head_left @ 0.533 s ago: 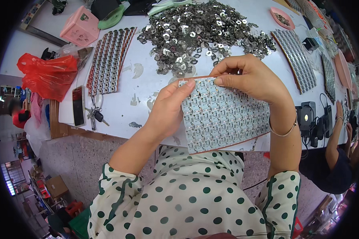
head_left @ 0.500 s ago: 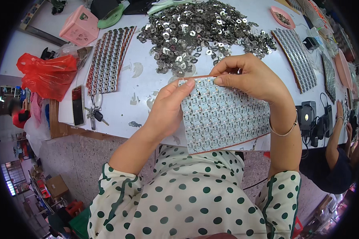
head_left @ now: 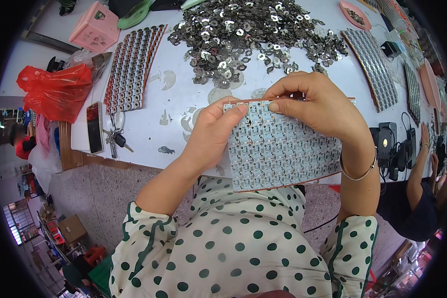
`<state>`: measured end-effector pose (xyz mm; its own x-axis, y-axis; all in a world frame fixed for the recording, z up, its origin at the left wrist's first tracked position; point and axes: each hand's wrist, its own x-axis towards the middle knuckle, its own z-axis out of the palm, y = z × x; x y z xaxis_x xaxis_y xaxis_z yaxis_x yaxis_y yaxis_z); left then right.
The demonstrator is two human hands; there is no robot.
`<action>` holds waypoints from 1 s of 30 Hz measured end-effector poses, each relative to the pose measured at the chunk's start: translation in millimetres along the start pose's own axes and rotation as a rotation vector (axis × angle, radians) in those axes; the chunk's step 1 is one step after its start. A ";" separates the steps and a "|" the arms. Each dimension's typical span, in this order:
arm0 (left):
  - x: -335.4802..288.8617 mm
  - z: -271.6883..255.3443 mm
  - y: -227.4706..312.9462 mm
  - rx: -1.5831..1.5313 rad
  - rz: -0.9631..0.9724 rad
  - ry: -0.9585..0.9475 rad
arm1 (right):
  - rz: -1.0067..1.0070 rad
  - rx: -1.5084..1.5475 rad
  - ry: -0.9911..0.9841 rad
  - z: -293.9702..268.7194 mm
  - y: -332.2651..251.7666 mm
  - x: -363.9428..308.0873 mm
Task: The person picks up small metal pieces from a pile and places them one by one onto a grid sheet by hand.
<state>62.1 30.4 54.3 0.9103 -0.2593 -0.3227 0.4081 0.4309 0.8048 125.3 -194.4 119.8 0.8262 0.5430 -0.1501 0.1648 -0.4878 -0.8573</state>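
Observation:
A panel of small circuit boards [head_left: 283,154], pale with a reddish-brown edge, is tilted over the table's front edge. Its left top corner is pinched by my left hand [head_left: 211,131], thumb on the face and fingers behind. Along the same top edge, my right hand [head_left: 318,102] grips the panel between thumb and bent fingers, a short way from the left thumb. A bangle circles my right wrist. Beyond my hands lies a large heap of small silvery metal discs [head_left: 243,37], spread over the far part of the table.
Component-covered panels [head_left: 134,69] lie to the left, and more panels [head_left: 372,69] to the right. Nearer left are a phone [head_left: 94,126], keys [head_left: 116,139] and a red plastic bag [head_left: 57,92]. Black adapters [head_left: 390,149] sit at right, near a co-worker's arm [head_left: 417,161].
Both hands still hold the panel's top edge. My right hand has shifted slightly right and down. The whole view has moved a little.

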 end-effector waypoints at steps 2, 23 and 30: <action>0.3 -2.3 -0.8 0.074 0.049 -0.042 | -0.014 -0.013 0.013 0.9 -3.1 -2.4; 0.6 -2.7 -5.2 0.397 0.158 -0.018 | -0.131 -0.361 0.123 15.4 -12.2 -16.9; 1.1 -5.6 -6.1 0.381 0.128 -0.044 | -0.156 -0.323 0.108 15.8 -6.8 -14.0</action>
<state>61.0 32.3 46.3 0.9447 -0.2651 -0.1931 0.2294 0.1133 0.9667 104.0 -187.8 120.0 0.8272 0.5607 0.0379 0.4404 -0.6048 -0.6635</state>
